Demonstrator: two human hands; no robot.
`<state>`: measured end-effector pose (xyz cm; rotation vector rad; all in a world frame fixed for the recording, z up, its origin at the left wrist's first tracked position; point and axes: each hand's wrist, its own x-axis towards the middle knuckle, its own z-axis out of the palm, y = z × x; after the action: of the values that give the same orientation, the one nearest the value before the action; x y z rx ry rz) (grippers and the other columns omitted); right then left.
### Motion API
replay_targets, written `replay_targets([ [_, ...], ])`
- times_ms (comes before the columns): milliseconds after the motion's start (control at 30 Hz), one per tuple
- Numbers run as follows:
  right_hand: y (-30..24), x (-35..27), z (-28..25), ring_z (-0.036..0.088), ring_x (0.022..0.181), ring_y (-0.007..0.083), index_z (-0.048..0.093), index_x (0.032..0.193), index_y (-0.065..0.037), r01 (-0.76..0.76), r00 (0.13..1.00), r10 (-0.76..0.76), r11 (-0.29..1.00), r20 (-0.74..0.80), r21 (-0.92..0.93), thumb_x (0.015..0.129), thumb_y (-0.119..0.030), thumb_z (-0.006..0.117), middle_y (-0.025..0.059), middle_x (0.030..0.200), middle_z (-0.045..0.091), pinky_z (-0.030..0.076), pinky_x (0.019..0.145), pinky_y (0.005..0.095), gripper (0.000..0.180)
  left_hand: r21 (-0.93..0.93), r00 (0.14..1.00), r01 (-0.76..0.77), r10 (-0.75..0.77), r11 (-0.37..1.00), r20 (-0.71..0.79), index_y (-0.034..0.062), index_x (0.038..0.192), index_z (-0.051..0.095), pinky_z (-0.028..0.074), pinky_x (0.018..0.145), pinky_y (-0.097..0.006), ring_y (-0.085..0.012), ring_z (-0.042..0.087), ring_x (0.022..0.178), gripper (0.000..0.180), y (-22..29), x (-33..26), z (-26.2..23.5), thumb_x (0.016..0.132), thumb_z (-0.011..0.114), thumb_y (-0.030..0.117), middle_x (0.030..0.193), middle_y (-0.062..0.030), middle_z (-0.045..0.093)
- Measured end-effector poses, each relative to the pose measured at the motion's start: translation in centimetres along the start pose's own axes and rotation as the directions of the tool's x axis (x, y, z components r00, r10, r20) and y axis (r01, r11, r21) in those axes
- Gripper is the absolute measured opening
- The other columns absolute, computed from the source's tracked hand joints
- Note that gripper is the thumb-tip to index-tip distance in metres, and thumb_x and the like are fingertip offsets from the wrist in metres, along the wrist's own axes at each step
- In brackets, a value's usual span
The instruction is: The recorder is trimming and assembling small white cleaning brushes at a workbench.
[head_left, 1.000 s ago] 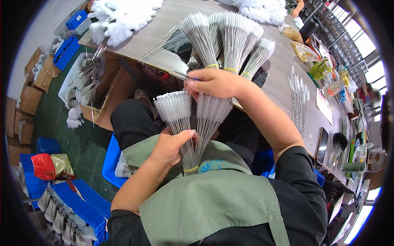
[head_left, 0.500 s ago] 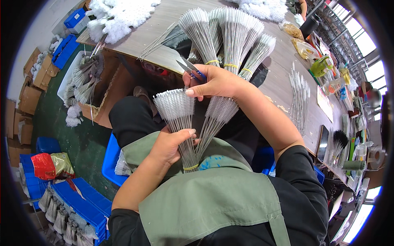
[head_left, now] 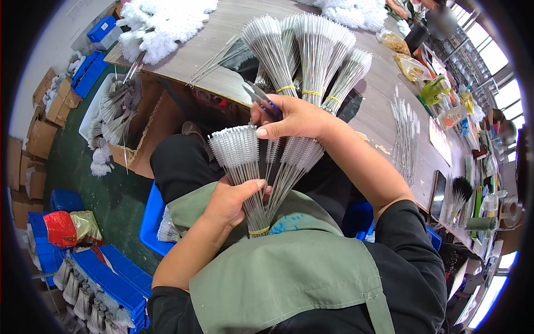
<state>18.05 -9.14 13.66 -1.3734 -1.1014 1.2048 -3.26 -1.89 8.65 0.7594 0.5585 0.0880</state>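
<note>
The left hand [head_left: 236, 201] sits low at centre, its bare forearm rising from about seven o'clock toward the middle of the view. Fingers curl shut toward one o'clock, thumb pointing to three o'clock. The right hand [head_left: 292, 118] lies above it, at roughly twelve o'clock from the left (well apart, no skin contact). Its forearm runs down to five o'clock, bent at the elbow, a dark sleeve pushed up past it. Back of the hand faces up, thumb and forefinger pinched together.
</note>
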Motion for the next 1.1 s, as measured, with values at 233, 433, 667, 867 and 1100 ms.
replay_targets([
  [233, 0.0, 0.0, -0.4, 0.053, 0.069, 0.0069, 0.055, 0.087, -0.007, 0.061, 0.996, -0.065, 0.996, 0.061, 0.057, 0.077, -0.018, 0.075, -0.0036, 0.074, 0.054, 0.044, 0.065, 0.0222, 0.025, -0.005, 0.993, 0.049, -0.048, 0.999, 0.106, -0.0012, 0.109, 0.055, 0.055, 0.074, -0.038, -0.0227, 0.065, 0.081, 0.034, 0.4, 0.4, -0.6, 0.076, 0.065, 0.002, 0.093, -0.0117, 0.064],
  [433, 0.2, 0.2, -0.4, 0.053, 0.071, 0.0074, 0.054, 0.083, -0.007, 0.072, 0.995, -0.077, 0.993, 0.060, 0.091, 0.076, -0.022, 0.076, -0.0029, 0.073, 0.053, 0.042, 0.066, 0.0226, 0.028, -0.027, 0.998, 0.009, -0.008, 1.000, 0.068, -0.0007, 0.114, 0.052, 0.055, 0.078, -0.041, -0.0236, 0.064, 0.087, 0.040, 0.3, 0.7, -0.5, 0.076, 0.065, 0.002, 0.101, -0.0110, 0.062],
  [667, 0.8, 0.2, -0.9, 0.054, 0.071, 0.0095, 0.050, 0.083, -0.007, 0.001, 0.993, -0.011, 0.996, 0.118, 0.085, 0.077, -0.023, 0.075, -0.0014, 0.076, 0.052, 0.043, 0.065, 0.0228, 0.030, -0.028, 0.999, -0.021, 0.022, 0.999, 0.026, -0.0028, 0.112, 0.053, 0.054, 0.074, -0.035, -0.0208, 0.064, 0.082, 0.036, 0.0, 0.4, -0.5, 0.078, 0.066, 0.001, 0.099, -0.0110, 0.062],
  [867, 0.9, 0.0, -1.1, 0.054, 0.071, 0.0070, 0.056, 0.090, -0.006, 0.010, 0.993, -0.019, 0.997, 0.119, 0.074, 0.077, -0.020, 0.075, -0.0042, 0.076, 0.053, 0.044, 0.064, 0.0219, 0.026, 0.007, 0.998, -0.061, 0.061, 0.998, -0.007, -0.0021, 0.104, 0.055, 0.056, 0.070, -0.038, -0.0211, 0.064, 0.074, 0.029, -0.1, 0.3, -0.2, 0.078, 0.065, 0.006, 0.087, -0.0110, 0.063],
  [1100, 0.6, -0.1, -0.9, 0.052, 0.075, 0.0087, 0.055, 0.104, -0.005, 0.060, 0.997, -0.060, 0.998, 0.043, -0.001, 0.079, -0.014, 0.069, -0.0004, 0.081, 0.054, 0.042, 0.069, 0.0236, 0.030, -0.005, 0.997, -0.023, 0.022, 1.000, -0.071, -0.0027, 0.110, 0.054, 0.054, 0.074, -0.033, -0.0186, 0.063, 0.082, 0.034, -0.2, 0.4, -0.3, 0.078, 0.066, 0.001, 0.097, -0.0104, 0.062],
])
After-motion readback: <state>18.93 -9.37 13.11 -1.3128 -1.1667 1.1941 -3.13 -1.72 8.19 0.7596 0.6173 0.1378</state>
